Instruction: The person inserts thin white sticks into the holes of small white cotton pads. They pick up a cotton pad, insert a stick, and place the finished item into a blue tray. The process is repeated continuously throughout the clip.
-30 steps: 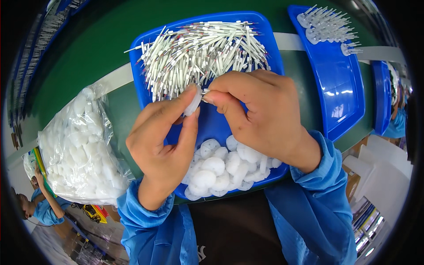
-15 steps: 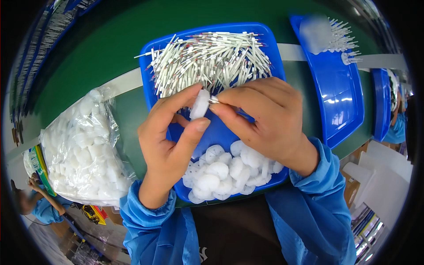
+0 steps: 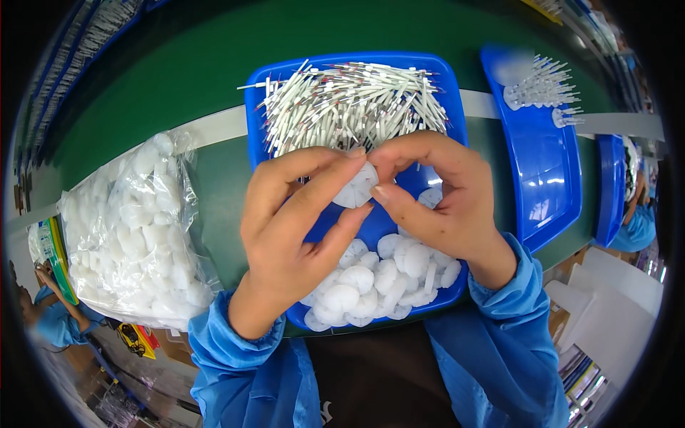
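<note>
White disc point(image 3: 355, 188) over our blue tray point(image 3: 457, 118): our left hand point(image 3: 284, 221) pinches it; our right hand point(image 3: 457, 200) has fingertips at its rim, grip unclear. Rods point(image 3: 349, 100) crowd the tray's far edge, loose discs point(image 3: 354, 278) its near; bagged discs point(image 3: 135, 239) lie left.

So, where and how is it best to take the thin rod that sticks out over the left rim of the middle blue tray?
Probably by its outer end, coming from the left: the thin rod juts past the rim of the middle blue tray, outside the crowded rod heap, so a light pinch there should suffice.
</note>
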The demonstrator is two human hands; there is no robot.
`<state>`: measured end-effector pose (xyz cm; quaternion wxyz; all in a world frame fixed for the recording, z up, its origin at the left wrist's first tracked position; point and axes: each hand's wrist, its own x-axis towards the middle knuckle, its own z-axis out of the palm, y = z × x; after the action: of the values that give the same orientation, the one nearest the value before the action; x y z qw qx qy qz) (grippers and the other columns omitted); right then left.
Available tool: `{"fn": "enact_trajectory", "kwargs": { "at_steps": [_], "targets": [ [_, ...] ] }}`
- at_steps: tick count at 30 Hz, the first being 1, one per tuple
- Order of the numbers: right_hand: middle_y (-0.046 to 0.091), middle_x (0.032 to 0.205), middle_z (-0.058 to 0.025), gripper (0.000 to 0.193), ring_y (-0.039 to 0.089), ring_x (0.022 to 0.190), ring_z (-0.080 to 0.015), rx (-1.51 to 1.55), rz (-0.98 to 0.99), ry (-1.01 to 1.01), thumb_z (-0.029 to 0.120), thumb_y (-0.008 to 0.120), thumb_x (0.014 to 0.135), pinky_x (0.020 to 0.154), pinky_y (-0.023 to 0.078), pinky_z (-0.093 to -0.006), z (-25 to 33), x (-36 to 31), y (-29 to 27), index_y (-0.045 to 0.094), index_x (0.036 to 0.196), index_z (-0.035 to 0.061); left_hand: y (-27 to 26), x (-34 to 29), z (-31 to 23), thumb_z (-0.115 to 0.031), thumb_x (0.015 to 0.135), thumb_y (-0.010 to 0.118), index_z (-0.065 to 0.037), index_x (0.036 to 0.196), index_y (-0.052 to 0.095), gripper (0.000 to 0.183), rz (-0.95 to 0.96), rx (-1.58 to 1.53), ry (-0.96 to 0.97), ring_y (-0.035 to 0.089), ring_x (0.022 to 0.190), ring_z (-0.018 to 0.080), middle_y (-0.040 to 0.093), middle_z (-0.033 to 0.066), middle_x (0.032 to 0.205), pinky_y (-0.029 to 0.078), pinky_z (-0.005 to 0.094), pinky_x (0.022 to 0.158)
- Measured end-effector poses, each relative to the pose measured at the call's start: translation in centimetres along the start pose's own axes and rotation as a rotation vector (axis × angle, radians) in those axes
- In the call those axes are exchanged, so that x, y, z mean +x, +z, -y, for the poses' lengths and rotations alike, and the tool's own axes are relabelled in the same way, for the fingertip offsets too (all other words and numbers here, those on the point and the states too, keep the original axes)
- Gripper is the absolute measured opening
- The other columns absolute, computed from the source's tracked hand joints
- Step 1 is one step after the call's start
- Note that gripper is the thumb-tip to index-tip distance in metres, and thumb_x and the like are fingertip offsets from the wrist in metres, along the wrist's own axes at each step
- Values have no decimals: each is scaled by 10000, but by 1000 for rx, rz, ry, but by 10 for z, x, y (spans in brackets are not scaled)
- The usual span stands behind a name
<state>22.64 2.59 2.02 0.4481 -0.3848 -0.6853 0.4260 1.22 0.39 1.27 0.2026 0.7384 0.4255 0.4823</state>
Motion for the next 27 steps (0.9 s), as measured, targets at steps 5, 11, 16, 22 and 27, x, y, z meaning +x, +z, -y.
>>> {"fn": "enact_trajectory", "kwargs": {
  "at_steps": [5, 11, 16, 22, 27],
  "targets": [
    [757, 952, -64, 343, 744, 881, -133, -79, 1, -5, 2, 883, 858, 799, 604, -296, 0, -1, 4, 738, 1168, 13, 4, -3, 5, 25, 705, 912, -72, 1247, 820, 558, -28, 39, 60, 690, 949, 196, 751, 58, 1180, 531, 281, 663],
    [731, 1007, -52, 366, 716, 942, -119, 185, 15, 53, -17, 830, 907, 884, 591, -299, -6, -5, 8, 681, 1240, 11, 4, -3, 2, -1, 697, 919, -79, 1228, 835, 543, -46, 69, 78, 693, 937, 198, 755, 64, 1193, 542, 287, 673],
    [711, 1050, -50, 355, 700, 989, -106, 310, 57, 103, -47, 774, 936, 909, 587, -289, -8, -8, 4, 661, 1268, 10, -1, -4, 1, 27, 673, 917, -27, 1261, 797, 602, 30, 46, 76, 711, 1051, 282, 734, 148, 1260, 578, 347, 823],
    [730, 969, -34, 257, 723, 901, -98, 159, 32, 141, -34, 773, 945, 819, 599, -278, 0, -8, 4, 675, 1181, -1, 1, -3, 4, 9, 676, 920, -22, 1236, 797, 575, 39, 21, 134, 718, 1040, 307, 754, 139, 1213, 579, 385, 852],
    [760, 867, -52, 129, 749, 740, -124, -27, -38, 278, 12, 804, 930, 697, 590, -276, 2, -11, -12, 712, 1018, 30, 1, -5, 2, -91, 684, 917, -121, 1252, 840, 574, 100, -77, 90, 678, 936, 218, 746, 63, 1250, 564, 329, 732]
  ]
}}
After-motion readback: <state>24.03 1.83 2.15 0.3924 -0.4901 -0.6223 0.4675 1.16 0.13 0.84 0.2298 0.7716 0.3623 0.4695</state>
